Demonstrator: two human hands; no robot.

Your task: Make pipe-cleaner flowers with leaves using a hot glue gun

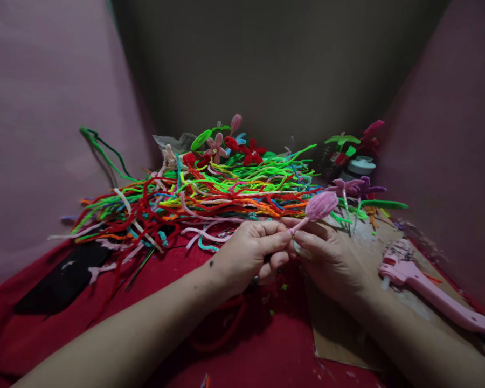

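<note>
My left hand point(250, 253) and my right hand point(327, 256) meet at the middle of the view, fingers pinched together on the thin stem of a pink pipe-cleaner bud point(321, 206). The fuzzy bud sticks up and to the right, just above my right fingers. Both hands hover over a red cloth point(165, 291). Right behind them lies a wide heap of loose pipe cleaners point(210, 196) in red, green, orange, yellow, blue and white.
Finished pipe-cleaner flowers point(242, 148) stand behind the heap. A pink glue gun point(428, 291) lies on a cardboard sheet point(339, 328) at the right. More flowers and a white-lidded jar point(359, 164) sit at the back right. A black flat object point(60, 283) lies at the left. Pink walls enclose both sides.
</note>
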